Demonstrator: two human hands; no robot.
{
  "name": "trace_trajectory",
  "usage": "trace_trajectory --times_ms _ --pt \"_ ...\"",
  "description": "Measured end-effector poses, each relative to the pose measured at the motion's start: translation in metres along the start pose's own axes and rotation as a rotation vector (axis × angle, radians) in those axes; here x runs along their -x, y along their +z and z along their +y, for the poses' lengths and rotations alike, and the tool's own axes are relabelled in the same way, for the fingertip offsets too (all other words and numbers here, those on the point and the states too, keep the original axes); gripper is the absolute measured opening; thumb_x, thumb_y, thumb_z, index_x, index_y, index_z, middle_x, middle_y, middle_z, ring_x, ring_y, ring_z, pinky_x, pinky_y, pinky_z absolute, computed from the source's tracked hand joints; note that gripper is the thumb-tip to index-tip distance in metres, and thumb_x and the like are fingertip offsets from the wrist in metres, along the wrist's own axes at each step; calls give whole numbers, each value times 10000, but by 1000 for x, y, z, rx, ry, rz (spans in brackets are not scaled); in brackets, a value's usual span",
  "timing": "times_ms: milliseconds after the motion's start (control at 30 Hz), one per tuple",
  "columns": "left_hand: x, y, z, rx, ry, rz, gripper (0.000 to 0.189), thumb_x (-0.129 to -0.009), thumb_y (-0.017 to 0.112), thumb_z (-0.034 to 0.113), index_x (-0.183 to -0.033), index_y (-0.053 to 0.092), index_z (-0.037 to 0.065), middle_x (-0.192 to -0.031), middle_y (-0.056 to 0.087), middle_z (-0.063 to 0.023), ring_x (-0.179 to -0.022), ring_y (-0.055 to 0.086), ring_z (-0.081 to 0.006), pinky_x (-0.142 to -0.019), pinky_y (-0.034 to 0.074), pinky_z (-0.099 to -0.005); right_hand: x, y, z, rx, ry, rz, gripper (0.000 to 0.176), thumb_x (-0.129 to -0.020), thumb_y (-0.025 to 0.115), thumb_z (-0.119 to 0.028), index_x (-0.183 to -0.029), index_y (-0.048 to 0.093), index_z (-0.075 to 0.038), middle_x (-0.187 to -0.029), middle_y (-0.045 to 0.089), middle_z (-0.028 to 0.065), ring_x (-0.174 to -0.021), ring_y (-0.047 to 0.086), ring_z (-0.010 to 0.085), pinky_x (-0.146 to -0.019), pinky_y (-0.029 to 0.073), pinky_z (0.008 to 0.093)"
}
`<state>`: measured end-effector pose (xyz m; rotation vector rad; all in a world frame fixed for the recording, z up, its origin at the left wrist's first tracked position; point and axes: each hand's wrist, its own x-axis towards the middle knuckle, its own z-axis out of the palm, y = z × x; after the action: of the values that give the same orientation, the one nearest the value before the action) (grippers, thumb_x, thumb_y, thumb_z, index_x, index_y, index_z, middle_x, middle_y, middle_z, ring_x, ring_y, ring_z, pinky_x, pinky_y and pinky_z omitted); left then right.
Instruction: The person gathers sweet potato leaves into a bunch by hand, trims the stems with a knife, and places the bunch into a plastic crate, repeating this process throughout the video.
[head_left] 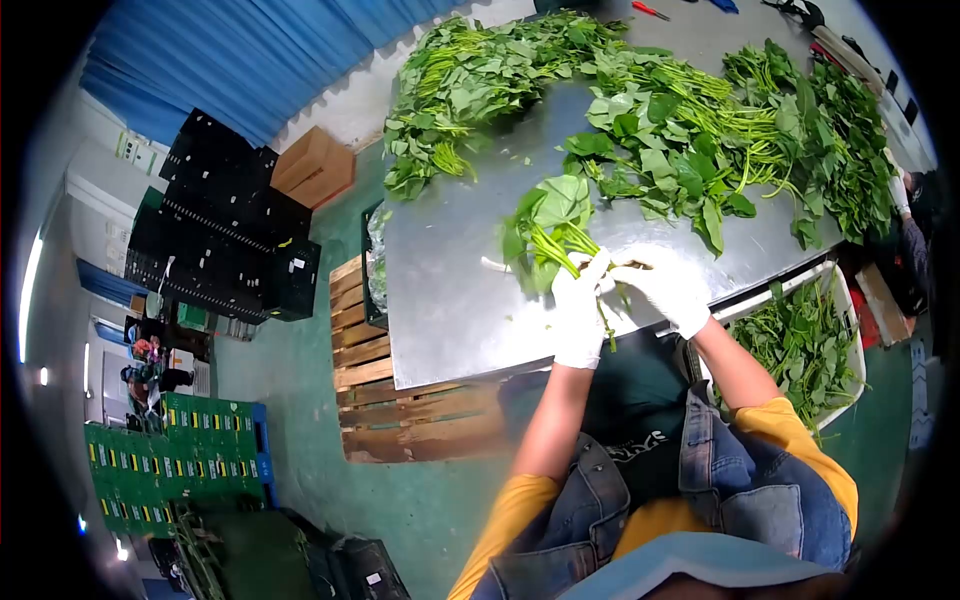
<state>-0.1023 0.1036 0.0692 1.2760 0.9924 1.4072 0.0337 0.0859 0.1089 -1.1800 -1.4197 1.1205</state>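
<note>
A small bunch of leafy green stems [565,240] is gripped in my gloved left hand [580,310], just above the near edge of the metal table [450,290]. Its leaves point away from me, and a few stem ends hang below the fingers. My right hand [668,292], also in a white glove, comes in from the right with its fingers pinched together close to the stems. Glare on the gloves washes out detail, and I cannot tell what the right fingertips hold. Past the hands lies a pile of the same greens [670,140].
Another heap of greens [450,80] covers the table's far left. A white crate of greens [850,370] stands low at my right. Beside the table are a wooden pallet [360,345] and stacked black crates [210,210]. Another person's gloved hand [898,190] shows at far right.
</note>
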Motion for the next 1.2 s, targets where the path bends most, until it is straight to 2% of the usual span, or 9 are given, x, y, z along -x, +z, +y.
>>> trace_trajectory --times_ms 100,333,533,600,833,933,1033,1100,1200 --pt "-1 6 6 616 -347 299 86 -828 654 84 -820 569 70 -753 538 23 -561 453 -63 -512 365 -199 18 -13 11 -233 129 159 119 -811 602 -94 -802 658 10 -681 590 7 -664 545 72 -609 428 224" --pt "-7 -32 31 498 -91 480 131 -950 490 171 -955 499 41 -823 577 -73 -658 520 -105 -638 462 -253 33 -129 79 -764 -186 796 344 -874 586 -192 -1153 537 3 -1057 595 103 -784 566 96 -681 467 193" --pt "-4 -11 49 318 -128 370 116 -939 494 135 -947 504 19 -811 591 -68 -660 541 -106 -618 443 -238 16 -38 10 -254 165 65 493 -791 587 -71 -1277 500 -58 -1188 572 122 -853 618 156 -770 508 259" --pt "0 1 30 322 -101 280 86 -912 520 84 -934 540 4 -826 613 -68 -703 557 -99 -612 419 -222 8 -17 9 331 -89 -20 301 -809 614 -96 -1101 631 -25 -913 663 65 -845 617 139 -734 492 267" --pt "12 23 26 225 -113 164 79 -904 512 60 -960 536 11 -779 610 -57 -616 532 -79 -537 412 -208 21 -9 71 -743 114 142 254 -856 576 -113 -1077 610 7 -984 642 79 -842 610 165 -765 482 284" --pt "9 25 46 125 -78 427 108 -937 464 125 -950 494 23 -710 555 -33 -594 519 -87 -547 433 -217 40 -60 49 224 -171 555 245 -882 544 -103 -1105 585 -10 -1060 616 81 -926 577 154 -769 494 280" --pt "-15 -13 63 367 160 509 194 -937 522 198 -1035 537 30 -747 498 -10 -695 461 -106 -647 410 -261 31 -160 44 -1006 -274 806 447 -929 510 -297 -1284 433 -37 -1201 541 82 -999 546 126 -753 495 207" --pt "-26 -38 48 554 67 499 243 -947 507 255 -1068 514 45 -699 454 15 -675 437 -96 -632 394 -231 24 -256 115 -1253 -373 245 458 -964 421 -303 -1360 373 -78 -1319 467 112 -1122 486 169 -911 389 239" --pt "-18 -35 38 758 -137 308 272 -954 479 266 -1121 479 51 -671 404 30 -632 392 -91 -631 401 -243 -32 -253 81 -358 44 755 373 -900 555 -204 -1248 527 -73 -1081 604 69 -806 576 94 -599 413 189"
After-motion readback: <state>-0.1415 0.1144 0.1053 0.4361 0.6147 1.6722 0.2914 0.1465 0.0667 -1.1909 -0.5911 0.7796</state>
